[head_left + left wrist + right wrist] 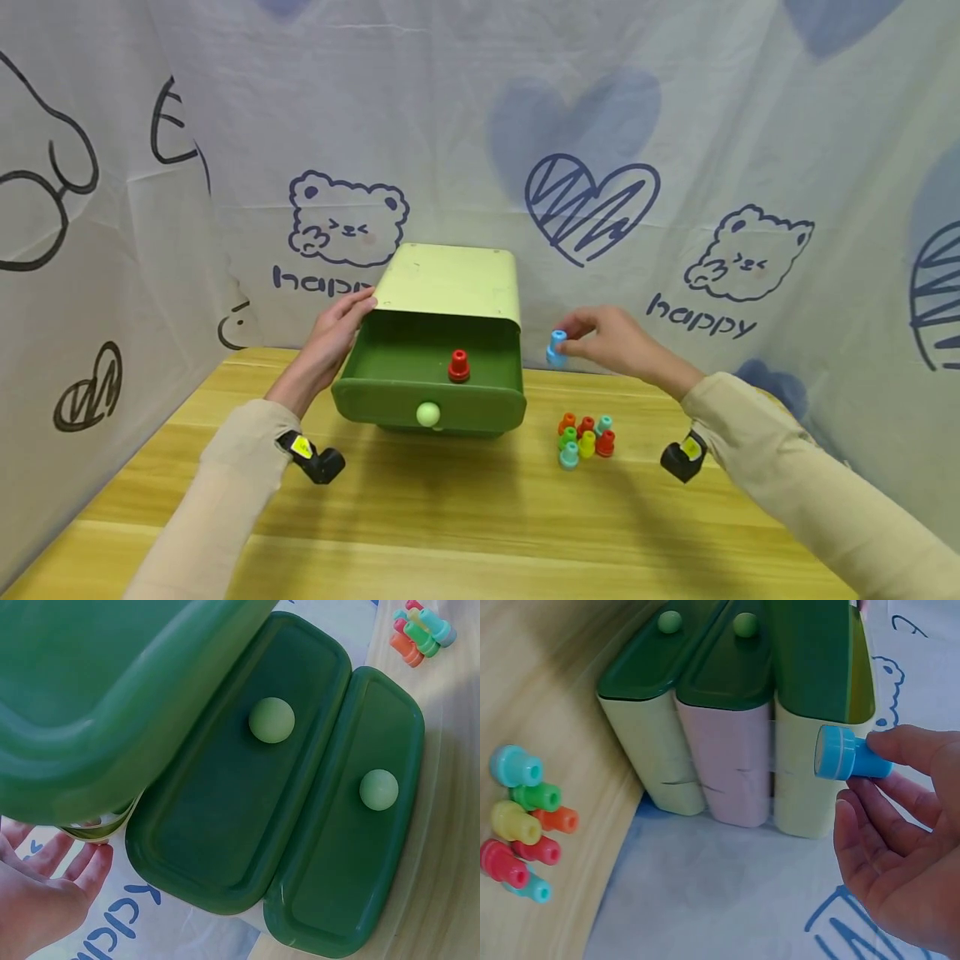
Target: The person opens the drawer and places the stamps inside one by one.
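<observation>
While resting the unclenched left hand (332,335) against the cabinet (450,279), pinching a blue stamp (556,352) with the right hand (611,337).

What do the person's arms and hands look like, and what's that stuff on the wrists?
The left hand and right hand have no gloves. The left sleeve and right sleeve are long, plain and beige. At each cuff sits a chunky black gadget, a left wrist camera and a right wrist camera, each with a yellow patch beside it.
</observation>
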A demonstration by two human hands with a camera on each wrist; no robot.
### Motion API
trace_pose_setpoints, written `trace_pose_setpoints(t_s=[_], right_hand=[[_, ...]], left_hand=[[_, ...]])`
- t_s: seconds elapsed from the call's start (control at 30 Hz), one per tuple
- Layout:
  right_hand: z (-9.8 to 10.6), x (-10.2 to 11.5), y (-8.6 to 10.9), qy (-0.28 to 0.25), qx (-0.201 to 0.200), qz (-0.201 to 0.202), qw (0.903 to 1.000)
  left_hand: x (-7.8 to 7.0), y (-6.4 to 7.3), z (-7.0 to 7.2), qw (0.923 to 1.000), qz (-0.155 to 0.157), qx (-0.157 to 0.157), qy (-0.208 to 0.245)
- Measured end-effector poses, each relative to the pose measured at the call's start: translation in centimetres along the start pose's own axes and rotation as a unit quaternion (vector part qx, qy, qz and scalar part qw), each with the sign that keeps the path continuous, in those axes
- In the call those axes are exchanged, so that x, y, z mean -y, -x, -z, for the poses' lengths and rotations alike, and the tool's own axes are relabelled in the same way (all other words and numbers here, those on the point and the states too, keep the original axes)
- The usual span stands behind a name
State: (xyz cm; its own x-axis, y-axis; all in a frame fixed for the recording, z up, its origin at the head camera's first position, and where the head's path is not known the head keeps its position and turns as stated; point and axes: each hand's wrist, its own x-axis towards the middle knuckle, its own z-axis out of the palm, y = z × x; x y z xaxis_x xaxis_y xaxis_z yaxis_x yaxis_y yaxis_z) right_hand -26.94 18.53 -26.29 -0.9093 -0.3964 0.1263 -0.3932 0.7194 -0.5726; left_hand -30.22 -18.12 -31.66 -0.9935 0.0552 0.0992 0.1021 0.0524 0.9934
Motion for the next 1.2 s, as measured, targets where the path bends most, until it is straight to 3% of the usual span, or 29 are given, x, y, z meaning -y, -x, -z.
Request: trace_pose_setpoints(t_s=[0.23,0.63,0.97,1.2], right_hand=[[0.4,1.8,-1.2,0.018,-0.002,0.005,0.9998],[-0.1,4.3,-3.0,0.039,0.024,0.071,0.9964],[-0.3,5.5,-3.9,0.030,0.072,0.084,0.9934],[-1.2,6.2,-4.3,0.030,0.128,0.090,0.9872]], left_hand=[[0.0,0.0,0.1,1.0000,0.001,0.000,-0.004],[0.0,0.2,0.2,0.9999,0.006,-0.007,-0.003],[-0.1,0.1,0.0,1.0000,0.002,-0.005,0.000],[-0.1,0.1,0.0,1.0000,0.004,-0.005,-0.004]])
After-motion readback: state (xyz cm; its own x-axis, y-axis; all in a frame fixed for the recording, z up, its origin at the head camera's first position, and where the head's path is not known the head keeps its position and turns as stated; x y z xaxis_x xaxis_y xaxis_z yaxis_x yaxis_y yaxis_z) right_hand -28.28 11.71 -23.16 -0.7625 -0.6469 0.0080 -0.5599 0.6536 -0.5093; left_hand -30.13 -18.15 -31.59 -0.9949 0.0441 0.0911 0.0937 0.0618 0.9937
